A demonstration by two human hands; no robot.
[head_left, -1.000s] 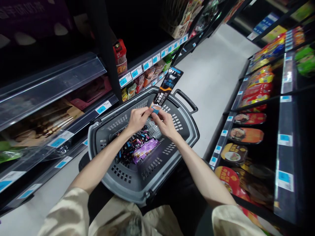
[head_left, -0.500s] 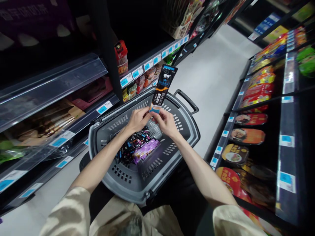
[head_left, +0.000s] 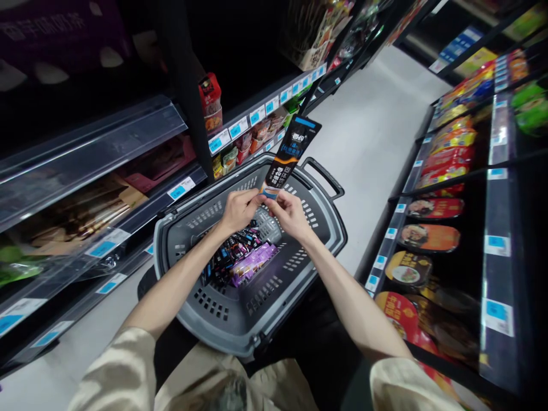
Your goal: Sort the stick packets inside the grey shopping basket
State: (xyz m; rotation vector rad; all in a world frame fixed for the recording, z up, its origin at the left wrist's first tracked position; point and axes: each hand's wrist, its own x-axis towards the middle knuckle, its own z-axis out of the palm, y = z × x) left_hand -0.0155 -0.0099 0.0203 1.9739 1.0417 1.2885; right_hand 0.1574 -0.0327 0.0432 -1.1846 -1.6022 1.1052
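Over the grey shopping basket (head_left: 214, 334), a black drink-mix stick packet (head_left: 290, 149) with blue ends and white lettering is pinched at its lower end. My left hand (head_left: 243, 210) closes on that end from the left. My right hand (head_left: 290, 211) grips it from the right, thumb and fingers pressed together. The packet's upper part slants up and to the right. Below my hands, a heap of small dark packets (head_left: 233, 248) and a purple packet (head_left: 254, 262) lie in the basket's bottom.
Shelves with blue-and-white price tags (head_left: 257, 116) run along the left. At right, a rack (head_left: 496, 228) holds bagged snacks and lidded food bowls (head_left: 409, 268). The basket handle (head_left: 327, 178) sticks out over the pale aisle floor (head_left: 368, 114).
The black packet's top has tipped further to the right and slightly down. Both hands stay at its lower end, nearly in place.
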